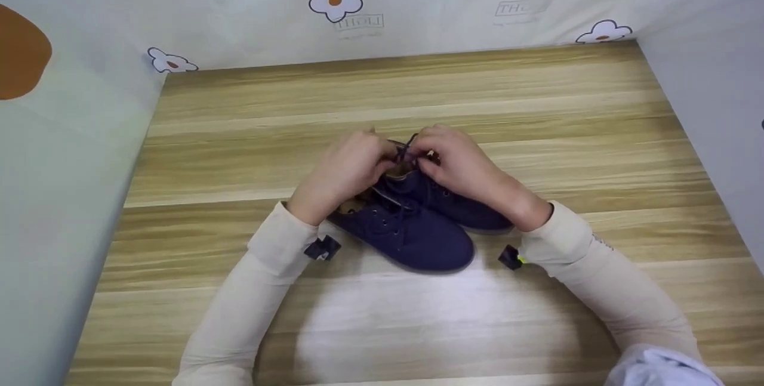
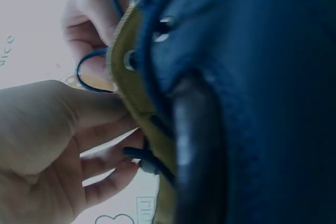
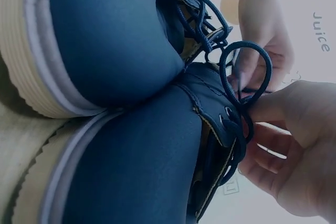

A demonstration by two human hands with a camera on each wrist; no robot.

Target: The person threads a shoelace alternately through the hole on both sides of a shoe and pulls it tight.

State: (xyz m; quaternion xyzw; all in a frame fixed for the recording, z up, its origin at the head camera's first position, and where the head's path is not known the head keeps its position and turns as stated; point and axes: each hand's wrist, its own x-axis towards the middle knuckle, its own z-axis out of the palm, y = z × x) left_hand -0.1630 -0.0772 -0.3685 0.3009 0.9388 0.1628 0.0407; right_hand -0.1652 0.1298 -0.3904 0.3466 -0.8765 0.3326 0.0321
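Observation:
Two navy lace-up shoes rest side by side with their toes to the lower right in the head view: the near shoe (image 1: 433,246) and the far shoe (image 1: 477,213). Over the far shoe's opening, my left hand (image 1: 349,165) pinches part of the dark blue shoelace. Facing it from the other side, my right hand (image 1: 462,165) pinches the lace between thumb and forefinger. A loop of the shoelace (image 3: 247,43) stands up beside the right fingers in the right wrist view. Some fingertips are hidden behind the shoe's tan-edged flap (image 2: 123,72) in the left wrist view.
Both shoes stand on a wood-grain table (image 1: 388,326). A pale sheet with flower prints (image 1: 239,10) rises along the back and sides. Small dark devices sit at the left wrist (image 1: 323,247) and the right wrist (image 1: 510,257), close to the near shoe.

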